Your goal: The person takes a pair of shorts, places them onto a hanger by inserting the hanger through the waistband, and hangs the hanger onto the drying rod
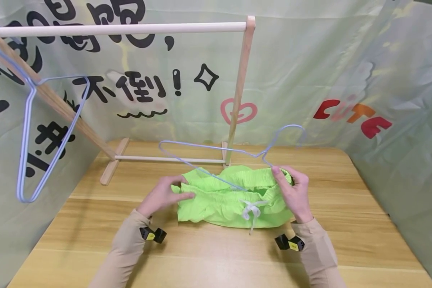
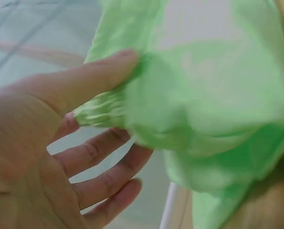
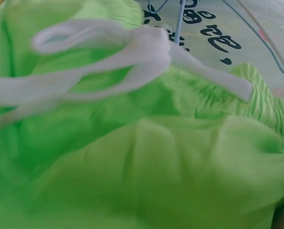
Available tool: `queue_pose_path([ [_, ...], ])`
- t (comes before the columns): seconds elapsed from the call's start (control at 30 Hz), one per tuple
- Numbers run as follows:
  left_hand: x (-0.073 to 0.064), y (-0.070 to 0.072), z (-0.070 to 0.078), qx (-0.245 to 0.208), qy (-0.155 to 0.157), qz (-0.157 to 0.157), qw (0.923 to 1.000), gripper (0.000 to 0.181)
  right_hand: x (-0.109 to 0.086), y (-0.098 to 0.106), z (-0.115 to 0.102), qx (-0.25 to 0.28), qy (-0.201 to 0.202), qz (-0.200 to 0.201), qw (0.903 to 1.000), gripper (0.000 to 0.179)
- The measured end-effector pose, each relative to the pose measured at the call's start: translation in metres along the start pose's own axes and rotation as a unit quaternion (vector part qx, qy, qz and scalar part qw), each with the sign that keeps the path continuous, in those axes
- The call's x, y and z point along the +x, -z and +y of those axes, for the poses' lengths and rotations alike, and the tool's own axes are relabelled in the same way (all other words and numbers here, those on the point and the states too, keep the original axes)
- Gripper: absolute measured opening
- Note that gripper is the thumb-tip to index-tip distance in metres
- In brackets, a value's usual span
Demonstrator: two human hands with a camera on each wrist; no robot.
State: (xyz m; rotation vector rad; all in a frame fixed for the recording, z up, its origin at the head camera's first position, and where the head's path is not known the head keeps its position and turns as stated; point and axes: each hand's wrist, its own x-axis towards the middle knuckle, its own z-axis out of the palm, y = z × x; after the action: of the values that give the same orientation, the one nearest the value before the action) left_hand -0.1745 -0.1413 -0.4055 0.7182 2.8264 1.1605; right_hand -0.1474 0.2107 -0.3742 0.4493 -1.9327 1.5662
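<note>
GREEN SHORTS HELD AT BOTH ENDS, HANGER PARTLY INSIDE WAIST

From where I stand, the lime-green drawstring shorts lie on the wood-grain table, in front of the garment rack, waist opening facing up. The left hand pinches the shorts' left end, thumb across the front and fingers behind; its three outer fingers are spread apart. The right hand grips the elastic waistband at the other end, thumb pressed on it; the remaining fingers are largely hidden, and I cannot tell how they lie.

A lilac-blue wire hanger slants into the waist opening, one corner projecting beyond the rear edge, its hook raised near the right hand. Whether that hand also touches the wire cannot be told. The white drawstring is tied in a bow at the front. A second hanger hangs at the rack's left end.
</note>
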Motion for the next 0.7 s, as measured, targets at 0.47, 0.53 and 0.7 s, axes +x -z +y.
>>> queue_pose_path([
  [0.47, 0.004, 0.015, 0.01, -0.254, -0.073, 0.192, 0.9451, 0.022, 0.0, 0.003, 0.005, 0.001, 0.02, -0.015, 0.9997, 0.014],
  [0.53, 0.006, 0.014, 0.012, -0.259, -0.095, 0.222, 0.9353, 0.022, 0.0, 0.002, 0.004, -0.001, 0.023, -0.021, 0.9995, 0.014],
  [0.7, 0.011, 0.01, 0.018, -0.268, -0.128, 0.271, 0.9156, 0.021, 0.001, 0.004, 0.004, 0.006, 0.025, -0.018, 0.9995, 0.021],
])
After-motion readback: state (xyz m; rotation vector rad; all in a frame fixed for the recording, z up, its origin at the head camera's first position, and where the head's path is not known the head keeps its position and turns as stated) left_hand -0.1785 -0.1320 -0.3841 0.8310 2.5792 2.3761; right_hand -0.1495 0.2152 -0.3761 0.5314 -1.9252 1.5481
